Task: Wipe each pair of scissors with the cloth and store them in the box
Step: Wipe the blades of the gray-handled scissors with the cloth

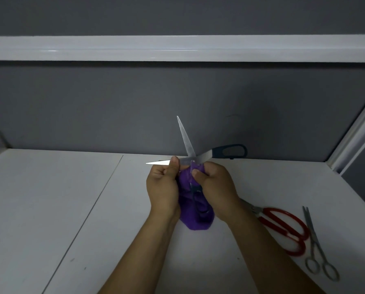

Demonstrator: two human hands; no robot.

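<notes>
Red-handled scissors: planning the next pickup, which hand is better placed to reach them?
Right, probably. The red-handled scissors lie just beside the wrist of the right hand; the left hand sits farther off, beyond the purple cloth.

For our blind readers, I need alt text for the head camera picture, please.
Two hands hold open dark-handled scissors over a white table: the left hand pinches one blade, the right hand grips a purple cloth near the pivot. To the right lie red-handled scissors and small metal scissors.
</notes>
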